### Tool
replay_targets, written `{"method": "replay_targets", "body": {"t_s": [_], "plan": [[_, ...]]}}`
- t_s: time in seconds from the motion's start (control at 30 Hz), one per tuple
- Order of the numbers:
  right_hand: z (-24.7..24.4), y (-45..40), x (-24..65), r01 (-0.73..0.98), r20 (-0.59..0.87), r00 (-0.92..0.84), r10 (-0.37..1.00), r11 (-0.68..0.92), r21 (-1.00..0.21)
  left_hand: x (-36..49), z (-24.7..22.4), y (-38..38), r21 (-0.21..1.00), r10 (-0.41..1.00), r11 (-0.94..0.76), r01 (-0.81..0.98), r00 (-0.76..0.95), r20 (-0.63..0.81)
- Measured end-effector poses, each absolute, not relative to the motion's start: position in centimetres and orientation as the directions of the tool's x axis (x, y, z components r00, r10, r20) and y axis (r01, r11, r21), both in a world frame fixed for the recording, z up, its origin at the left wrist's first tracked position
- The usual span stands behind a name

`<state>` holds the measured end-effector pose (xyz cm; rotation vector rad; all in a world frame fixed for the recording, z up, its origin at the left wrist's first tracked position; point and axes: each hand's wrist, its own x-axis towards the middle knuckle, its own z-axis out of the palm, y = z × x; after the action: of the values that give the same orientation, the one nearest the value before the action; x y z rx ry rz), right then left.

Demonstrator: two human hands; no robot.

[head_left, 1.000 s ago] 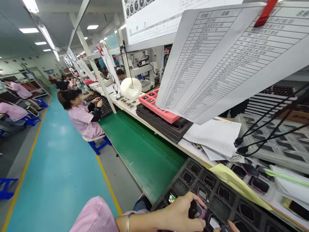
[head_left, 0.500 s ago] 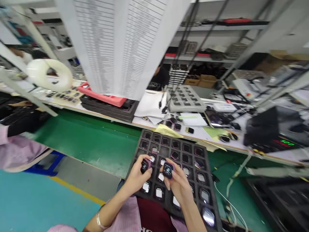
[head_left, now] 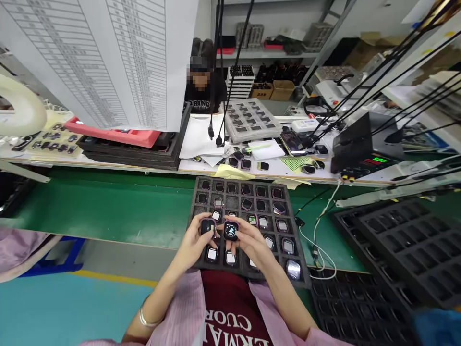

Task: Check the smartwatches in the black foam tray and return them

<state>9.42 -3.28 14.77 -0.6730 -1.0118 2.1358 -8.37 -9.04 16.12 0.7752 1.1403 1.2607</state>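
Note:
My left hand [head_left: 192,242] grips a dark smartwatch [head_left: 208,228] between thumb and fingers, its screen facing up. Close beside it, my right hand [head_left: 252,240] holds another smartwatch [head_left: 231,230] with a lit display. Both are held over a black foam tray [head_left: 292,211] divided into square compartments, most with a watch inside. Some watches in the tray, such as the one at the bottom right [head_left: 293,269], show bright or white faces; those in the back rows are dark. My hands hide part of the tray's middle left.
Behind the tray runs a white bench with a red tray [head_left: 115,132], black trays, a grey compartment tray [head_left: 252,119] and a black power supply [head_left: 367,144]. Cables and printed sheets hang above. A person [head_left: 205,79] sits across. Black trays [head_left: 414,245] lie at right.
The view has swung right, so the bench and tray appear further left and higher. Both hands still hold their watches, now nearly level side by side.

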Motion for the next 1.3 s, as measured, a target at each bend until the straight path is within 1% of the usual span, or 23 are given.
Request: {"method": "replay_targets", "body": {"t_s": [0.13,0.3,0.57,0.8,0.97,1.03,1.1,1.17,1.2,1.23,1.27,1.3], "plan": [[14.7,-3.5,9.5,-0.321,-0.170,-0.582,0.795,-0.417,-0.850,-8.8,15.9,-9.2,0.879,0.962,0.241,-0.412,-0.022,-0.274],[14.7,-3.6,9.7,-0.308,-0.159,-0.530,0.833,-0.363,-0.879,-8.8,15.5,-9.2,0.865,0.962,0.245,-0.438,-0.003,-0.274],[14.7,-3.7,9.9,-0.333,-0.138,-0.517,0.845,-0.347,-0.877,-8.5,15.8,-9.1,0.887,0.967,0.234,-0.399,0.001,-0.255],[14.7,-3.7,9.8,-0.320,-0.125,-0.499,0.858,-0.316,-0.893,-8.3,16.3,-9.1,0.916,0.970,0.222,-0.335,-0.016,-0.241],[14.6,-3.9,9.5,-0.262,-0.131,-0.450,0.883,-0.271,-0.926,-8.2,16.4,-9.0,0.925,0.968,0.221,-0.309,-0.043,-0.246],[14.3,-3.9,9.6,-0.239,-0.114,-0.463,0.879,-0.248,-0.939,-8.2,16.2,-8.9,0.924,0.969,0.216,-0.314,-0.049,-0.243],[13.6,-3.6,9.8,-0.217,-0.079,-0.519,0.851,-0.221,-0.951,-8.2,16.1,-8.8,0.921,0.969,0.210,-0.328,-0.055,-0.241],[12.2,-2.6,10.1,-0.156,-0.044,-0.586,0.809,-0.166,-0.974,-8.4,15.9,-8.5,0.918,0.968,0.206,-0.340,-0.064,-0.241],[11.3,-1.7,10.3,-0.084,-0.032,-0.605,0.796,-0.103,-0.991,-8.4,15.8,-8.4,0.917,0.968,0.203,-0.344,-0.070,-0.241],[10.2,-0.5,10.3,0.008,-0.022,-0.615,0.789,-0.021,-1.000,-8.5,15.7,-8.3,0.916,0.968,0.199,-0.348,-0.078,-0.240],[9.1,0.8,10.3,0.141,-0.009,-0.601,0.799,0.095,-0.985,-8.5,15.6,-8.2,0.916,0.967,0.195,-0.351,-0.085,-0.239],[8.0,2.3,10.2,0.324,0.000,-0.567,0.824,0.223,-0.919,-8.5,15.4,-8.2,0.915,0.967,0.192,-0.354,-0.091,-0.238]]}}
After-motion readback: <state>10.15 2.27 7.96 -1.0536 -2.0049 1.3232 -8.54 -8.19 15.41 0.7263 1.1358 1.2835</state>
